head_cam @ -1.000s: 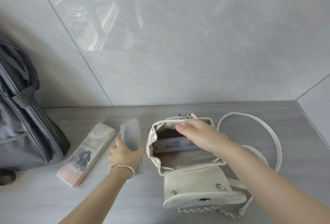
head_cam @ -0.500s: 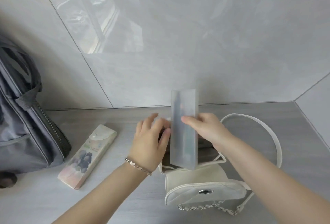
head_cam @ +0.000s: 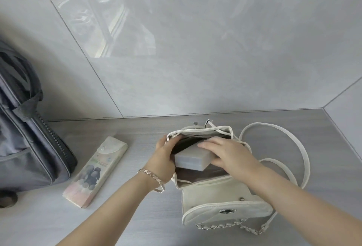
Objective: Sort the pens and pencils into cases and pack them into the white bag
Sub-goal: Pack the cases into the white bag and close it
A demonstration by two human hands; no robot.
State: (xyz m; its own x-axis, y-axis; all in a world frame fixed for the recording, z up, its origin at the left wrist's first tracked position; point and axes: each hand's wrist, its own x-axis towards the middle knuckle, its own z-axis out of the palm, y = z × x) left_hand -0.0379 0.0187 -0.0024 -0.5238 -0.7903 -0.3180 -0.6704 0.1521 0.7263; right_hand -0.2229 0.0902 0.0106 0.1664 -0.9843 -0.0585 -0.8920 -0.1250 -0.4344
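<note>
1. Head view: a white bag (head_cam: 215, 202) lies on the grey counter (head_cam: 137, 216), its flap folded toward the viewer and its mouth open.
2. A frosted plastic pencil case (head_cam: 193, 160) sits partway in that mouth, its near end sticking out above the lining.
3. The right hand (head_cam: 225, 153) holds this case, fingers laid nearly straight across its top and thumb at its near edge.
4. The left hand (head_cam: 163, 159), with a bracelet (head_cam: 150, 177) at the wrist, grips the bag's left rim, fingertips curled into the opening.
5. A printed pencil case (head_cam: 97, 169) lies flat on the counter left of the bag, between it and a grey backpack (head_cam: 25, 137).
6. The bag's strap (head_cam: 306, 167) loops over the counter on the right.
</note>
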